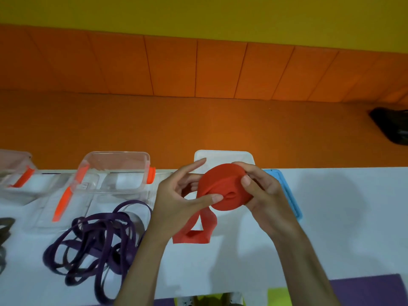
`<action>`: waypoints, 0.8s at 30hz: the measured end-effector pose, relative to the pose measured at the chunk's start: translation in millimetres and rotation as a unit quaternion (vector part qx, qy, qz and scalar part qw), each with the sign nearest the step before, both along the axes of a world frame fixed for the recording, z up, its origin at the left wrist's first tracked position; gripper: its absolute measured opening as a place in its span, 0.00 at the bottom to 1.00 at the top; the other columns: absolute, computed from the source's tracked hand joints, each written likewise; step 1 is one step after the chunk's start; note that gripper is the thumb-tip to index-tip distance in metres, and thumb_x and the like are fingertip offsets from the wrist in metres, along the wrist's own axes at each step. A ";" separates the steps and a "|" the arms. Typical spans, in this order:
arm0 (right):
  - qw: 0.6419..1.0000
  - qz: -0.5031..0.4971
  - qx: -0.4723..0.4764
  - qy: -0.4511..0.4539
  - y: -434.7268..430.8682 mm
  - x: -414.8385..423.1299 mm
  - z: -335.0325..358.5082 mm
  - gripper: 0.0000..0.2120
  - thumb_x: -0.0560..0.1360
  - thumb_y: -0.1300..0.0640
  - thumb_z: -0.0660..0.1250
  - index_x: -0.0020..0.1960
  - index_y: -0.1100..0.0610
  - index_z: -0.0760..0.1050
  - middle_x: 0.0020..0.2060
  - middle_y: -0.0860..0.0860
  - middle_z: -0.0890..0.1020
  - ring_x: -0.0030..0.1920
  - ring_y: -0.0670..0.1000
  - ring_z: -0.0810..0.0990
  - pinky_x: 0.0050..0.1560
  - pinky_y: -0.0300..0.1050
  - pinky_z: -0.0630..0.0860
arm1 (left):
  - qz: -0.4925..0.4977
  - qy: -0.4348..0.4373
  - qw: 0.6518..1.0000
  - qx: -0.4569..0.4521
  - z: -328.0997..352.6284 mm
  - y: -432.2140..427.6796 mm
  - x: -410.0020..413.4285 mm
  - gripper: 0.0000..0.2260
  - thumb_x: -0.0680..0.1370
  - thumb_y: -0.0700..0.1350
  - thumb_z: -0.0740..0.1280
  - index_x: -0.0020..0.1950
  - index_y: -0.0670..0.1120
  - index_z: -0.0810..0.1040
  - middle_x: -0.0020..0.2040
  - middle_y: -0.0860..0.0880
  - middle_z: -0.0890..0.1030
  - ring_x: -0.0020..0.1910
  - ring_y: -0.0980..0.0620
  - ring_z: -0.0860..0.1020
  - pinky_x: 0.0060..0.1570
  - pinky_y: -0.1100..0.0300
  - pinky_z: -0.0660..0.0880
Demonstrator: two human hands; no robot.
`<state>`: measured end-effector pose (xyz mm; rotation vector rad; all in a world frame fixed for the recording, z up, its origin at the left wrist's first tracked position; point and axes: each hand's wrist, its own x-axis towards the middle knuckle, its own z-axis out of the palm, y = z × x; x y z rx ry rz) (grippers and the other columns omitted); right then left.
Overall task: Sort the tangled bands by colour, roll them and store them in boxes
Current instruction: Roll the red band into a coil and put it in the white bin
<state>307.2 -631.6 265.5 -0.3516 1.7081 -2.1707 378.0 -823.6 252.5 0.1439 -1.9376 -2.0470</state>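
1. While both hands hold it above the white table [331,228], the red band [223,191] is mostly wound into a thick roll.
2. Left hand [178,202]: thumb pressed on the roll's face, fingers behind it, index finger stretched out free.
3. Right hand [262,195]: fingers closed on the roll's right edge, thumb on its front.
4. A loose red tail hangs down to the table.
5. Purple bands [97,244] lie tangled at left, near a clear box [114,171].
6. A blue lid [287,193] lies behind the right hand.
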 end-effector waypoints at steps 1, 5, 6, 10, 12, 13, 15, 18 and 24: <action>1.000 0.007 0.017 0.011 0.3 1.2 -0.7 0.24 0.70 0.37 0.79 0.62 0.47 0.85 0.57 0.50 0.87 0.59 0.51 0.86 0.53 0.42 0.83 | -0.002 -0.003 1.000 -0.005 -0.1 -3.4 1.5 0.37 0.65 0.51 0.85 0.72 0.60 0.78 0.52 0.48 0.89 0.53 0.47 0.86 0.57 0.60 0.82; 0.993 0.046 0.093 0.060 13.5 5.8 -2.7 0.23 0.69 0.37 0.80 0.61 0.43 0.85 0.56 0.51 0.88 0.59 0.53 0.87 0.54 0.40 0.83 | -0.029 -0.018 0.999 -0.004 0.4 -5.1 11.1 0.42 0.65 0.49 0.85 0.77 0.57 0.73 0.51 0.49 0.89 0.53 0.49 0.87 0.58 0.59 0.82; 0.991 0.042 0.102 0.072 16.2 6.5 -3.5 0.23 0.68 0.37 0.80 0.60 0.43 0.85 0.55 0.51 0.89 0.58 0.55 0.87 0.54 0.42 0.84 | -0.032 -0.019 0.999 0.002 0.5 -2.9 13.2 0.41 0.65 0.49 0.85 0.77 0.57 0.73 0.52 0.48 0.89 0.52 0.50 0.87 0.57 0.59 0.82; 0.994 -0.013 0.082 0.077 15.0 9.2 -7.2 0.23 0.67 0.37 0.82 0.57 0.46 0.86 0.49 0.56 0.89 0.51 0.61 0.87 0.49 0.49 0.86 | -0.024 -0.012 1.000 0.008 1.6 3.5 16.9 0.35 0.67 0.49 0.83 0.73 0.53 0.75 0.55 0.50 0.88 0.53 0.52 0.86 0.54 0.62 0.81; 0.997 -0.024 0.048 0.055 10.9 12.3 -9.5 0.22 0.67 0.38 0.82 0.56 0.48 0.86 0.50 0.57 0.88 0.52 0.61 0.87 0.47 0.48 0.85 | -0.014 -0.008 1.000 -0.001 2.0 1.8 17.7 0.32 0.67 0.50 0.83 0.69 0.54 0.77 0.54 0.50 0.88 0.53 0.52 0.86 0.54 0.63 0.81; 0.998 -0.018 0.037 0.046 10.5 12.7 -11.1 0.22 0.68 0.39 0.82 0.56 0.49 0.85 0.51 0.57 0.88 0.53 0.59 0.87 0.48 0.47 0.85 | -0.009 -0.007 1.000 -0.004 1.9 0.5 18.0 0.32 0.66 0.51 0.83 0.69 0.55 0.77 0.53 0.50 0.88 0.53 0.52 0.87 0.55 0.64 0.81; 0.999 0.017 0.032 0.035 14.2 12.2 -12.8 0.22 0.71 0.41 0.81 0.60 0.50 0.83 0.58 0.54 0.87 0.60 0.58 0.86 0.54 0.47 0.84 | -0.002 -0.009 1.000 -0.022 1.6 -1.1 18.2 0.33 0.66 0.52 0.83 0.70 0.57 0.78 0.52 0.52 0.89 0.54 0.51 0.87 0.56 0.63 0.82; 0.995 0.066 0.056 0.050 25.1 7.4 -11.6 0.25 0.74 0.42 0.78 0.69 0.46 0.80 0.67 0.50 0.83 0.68 0.56 0.82 0.60 0.48 0.83 | 0.001 0.001 0.999 -0.044 1.5 1.8 17.0 0.33 0.65 0.53 0.85 0.69 0.59 0.78 0.51 0.52 0.89 0.54 0.51 0.88 0.57 0.60 0.82; 0.998 -0.007 0.040 0.055 32.3 2.4 -5.5 0.19 0.69 0.45 0.79 0.60 0.42 0.85 0.56 0.49 0.88 0.60 0.51 0.86 0.51 0.38 0.82 | -0.033 -0.004 0.999 -0.019 4.9 22.5 5.4 0.34 0.67 0.47 0.85 0.70 0.58 0.77 0.55 0.48 0.88 0.58 0.46 0.86 0.60 0.58 0.81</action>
